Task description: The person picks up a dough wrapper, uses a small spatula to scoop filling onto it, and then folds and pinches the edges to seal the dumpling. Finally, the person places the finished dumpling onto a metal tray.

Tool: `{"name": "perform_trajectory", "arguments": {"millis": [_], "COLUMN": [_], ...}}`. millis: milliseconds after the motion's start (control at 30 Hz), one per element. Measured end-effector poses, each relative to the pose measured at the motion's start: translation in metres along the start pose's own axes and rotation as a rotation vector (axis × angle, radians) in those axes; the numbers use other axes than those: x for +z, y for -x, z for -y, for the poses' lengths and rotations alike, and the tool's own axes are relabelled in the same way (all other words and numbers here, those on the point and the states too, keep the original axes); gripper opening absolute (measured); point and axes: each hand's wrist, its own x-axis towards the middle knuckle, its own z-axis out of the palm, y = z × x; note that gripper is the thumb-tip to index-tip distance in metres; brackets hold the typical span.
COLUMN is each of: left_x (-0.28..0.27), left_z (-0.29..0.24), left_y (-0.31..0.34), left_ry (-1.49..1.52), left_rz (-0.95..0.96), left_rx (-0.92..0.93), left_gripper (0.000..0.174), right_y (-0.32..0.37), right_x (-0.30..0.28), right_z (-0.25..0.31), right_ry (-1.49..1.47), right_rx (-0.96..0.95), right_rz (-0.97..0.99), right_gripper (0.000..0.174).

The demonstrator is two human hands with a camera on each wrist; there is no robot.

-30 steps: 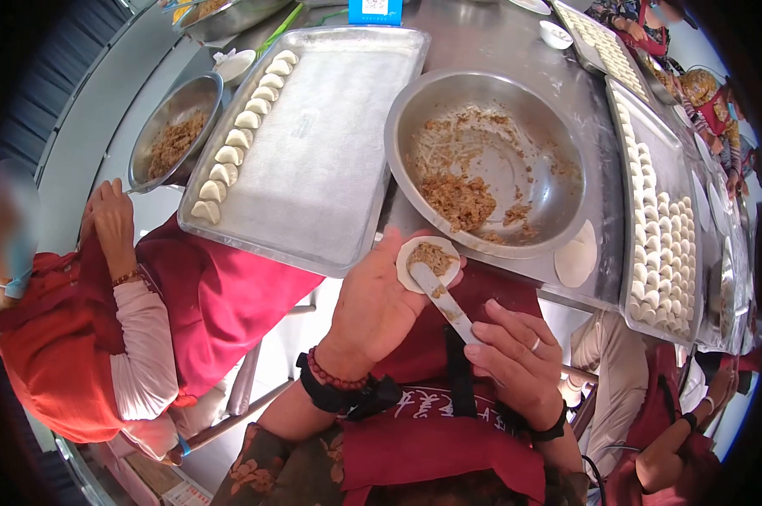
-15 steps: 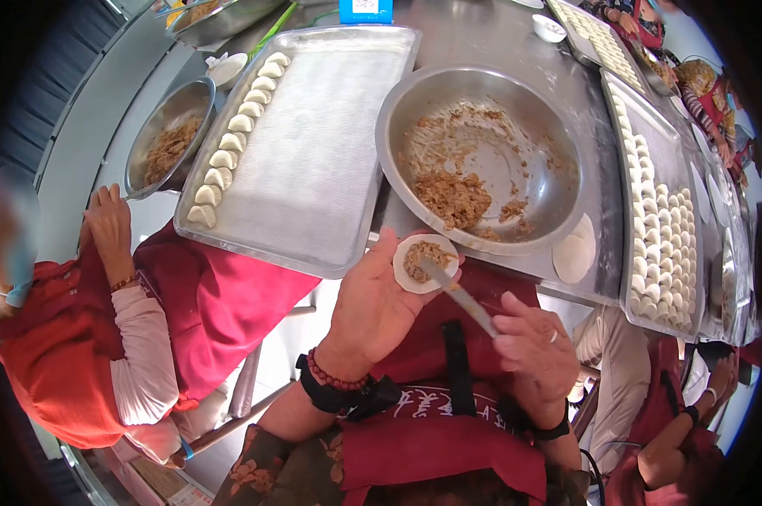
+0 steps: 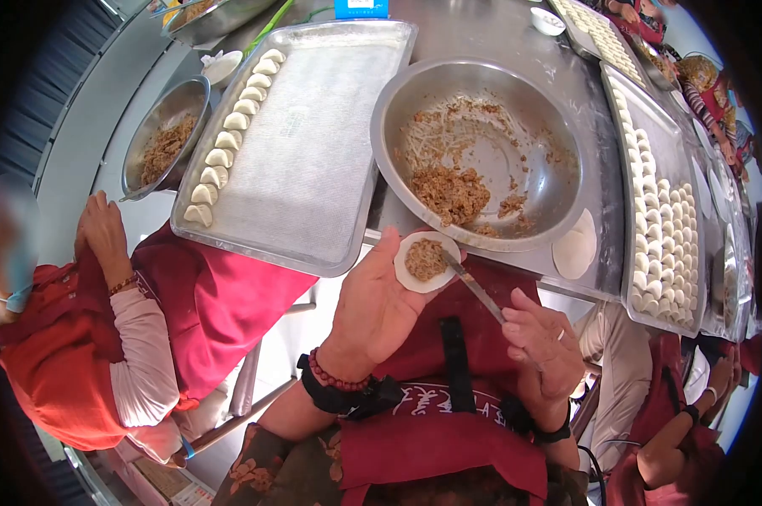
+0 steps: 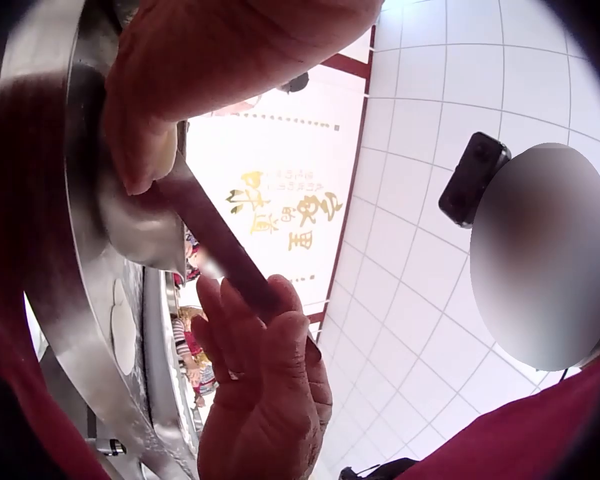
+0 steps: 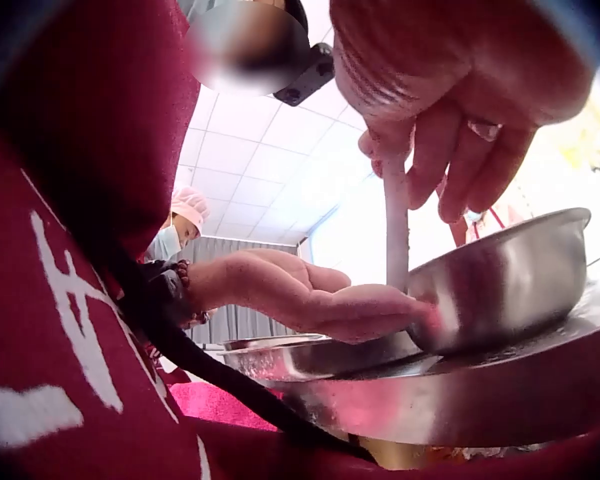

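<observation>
1. Left grip [image 3: 374, 302]: palm up, fingers extended beneath a dough round [image 3: 416, 284], thumb lying off to one side. Carrying, not clamping; flat support presumably spares the soft dough from creasing.
2. Filling [image 3: 426, 259] sits mid-round, above the left fingers. Pale margin shows around most of it, which probably helps confine the filling.
3. Right grip [image 3: 546, 344]: narrow, pinching a spatula [image 3: 475, 288] between thumb and fingers. Blade slants toward the left grip, tip at the filling's right side; actual contact cannot be confirmed. Such a hold likely favours light control.
4. Mixing bowl [image 3: 564, 184] just beyond the left grip, bulk filling on its near side; judged a short-reach arrangement.
5. Tray [image 3: 313, 152] beyond and left of the left grip. Dumplings [image 3: 220, 158] line its far-left edge, perhaps to save space.
6. Flat dough sheet [image 3: 575, 245] on the counter [image 3: 602, 169], beyond the right grip, beside the bowl; presumably handy there.
</observation>
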Motion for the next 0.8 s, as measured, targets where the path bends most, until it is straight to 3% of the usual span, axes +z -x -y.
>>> {"name": "perform_trajectory", "arguments": {"millis": [133, 367, 567, 800], "left_x": [-0.001, 0.005, 0.009, 0.010], "left_z": [0.001, -0.001, -0.003, -0.006], "left_y": [0.000, 0.001, -0.002, -0.003], "left_ry": [0.009, 0.042, 0.054, 0.020], "left_rz": [0.000, -0.011, 0.008, 0.021], "left_rx": [-0.002, -0.008, -0.001, 0.008], "left_gripper": [0.059, 0.058, 0.058, 0.060], "right_y": [0.001, -0.003, -0.011, -0.009], "right_x": [0.000, 0.005, 0.016, 0.008], "right_z": [0.003, -0.002, -0.014, -0.006], "right_ry": [-0.007, -0.085, -0.129, 0.087], "right_rx": [-0.035, 0.083, 0.054, -0.135], "right_rz": [-0.004, -0.199, -0.160, 0.002], "right_gripper": [0.023, 0.022, 0.025, 0.024]}}
